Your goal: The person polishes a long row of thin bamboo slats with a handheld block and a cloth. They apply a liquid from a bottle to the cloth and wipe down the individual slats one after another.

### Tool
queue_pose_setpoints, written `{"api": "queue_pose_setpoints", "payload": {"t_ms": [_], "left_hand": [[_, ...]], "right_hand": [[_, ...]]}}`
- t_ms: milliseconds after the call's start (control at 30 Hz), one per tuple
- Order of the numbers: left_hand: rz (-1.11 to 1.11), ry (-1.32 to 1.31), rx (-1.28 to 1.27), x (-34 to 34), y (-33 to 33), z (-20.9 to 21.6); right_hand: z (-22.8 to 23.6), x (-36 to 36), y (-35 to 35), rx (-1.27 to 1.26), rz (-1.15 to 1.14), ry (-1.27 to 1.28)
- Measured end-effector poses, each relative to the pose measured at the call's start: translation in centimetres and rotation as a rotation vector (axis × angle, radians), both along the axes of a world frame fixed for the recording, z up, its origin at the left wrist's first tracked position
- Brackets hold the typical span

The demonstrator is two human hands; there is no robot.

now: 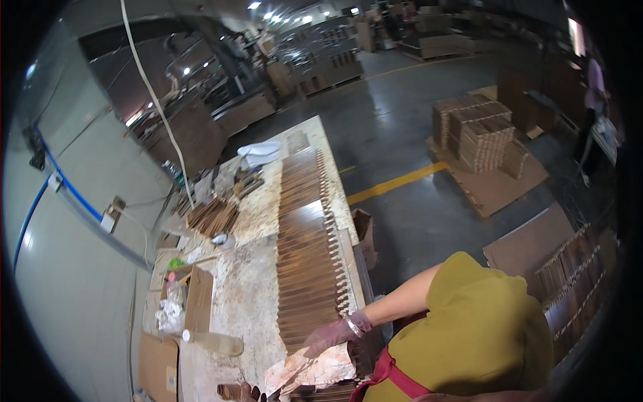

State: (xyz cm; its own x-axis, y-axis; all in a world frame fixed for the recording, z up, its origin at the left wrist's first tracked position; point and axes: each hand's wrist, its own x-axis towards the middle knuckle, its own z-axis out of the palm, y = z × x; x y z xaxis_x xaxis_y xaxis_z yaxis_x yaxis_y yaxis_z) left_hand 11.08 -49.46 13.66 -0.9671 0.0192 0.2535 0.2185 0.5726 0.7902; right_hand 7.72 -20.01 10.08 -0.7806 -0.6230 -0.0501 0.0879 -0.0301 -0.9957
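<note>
My right hand (pixel 328 337), in a thin purple glove with a bracelet at the wrist, is closed on a crumpled, stained pale cloth (pixel 318 370). The cloth lies over the near end of a long row of brown wooden slats (pixel 305 268), whose notched ends line up along the right side. At the lower edge my left hand (pixel 252 392), dark-gloved and mostly cut off, has its fingers curled round a small brown ridged piece (pixel 230 390). More slats show below the cloth.
On the worktable (pixel 244 288) stand a capped bottle (pixel 214 343), a cardboard box (pixel 199 298) with plastic in it and a pile of brown slats (pixel 213 216). A white cloth (pixel 260 153) lies at the far end. Stacked wood (pixel 479 134) sits on cardboard on the floor, right.
</note>
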Motion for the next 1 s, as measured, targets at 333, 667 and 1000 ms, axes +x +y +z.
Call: {"api": "queue_pose_setpoints", "payload": {"t_ms": [333, 667, 1000], "left_hand": [[-0.116, 0.134, 0.483, -3.0, -0.7, 1.6], [-0.117, 0.461, 0.349, -4.3, 3.6, 12.3], [-0.113, 0.838, -0.261, -2.1, 7.4, 13.6]], "right_hand": [[-0.7, -1.4, 2.5, 0.162, -0.256, 0.419], [9.3, -2.6, 2.5, 0.073, -0.201, 0.555], [12.5, -5.6, 0.1, -0.549, 0.184, -0.005]]}}
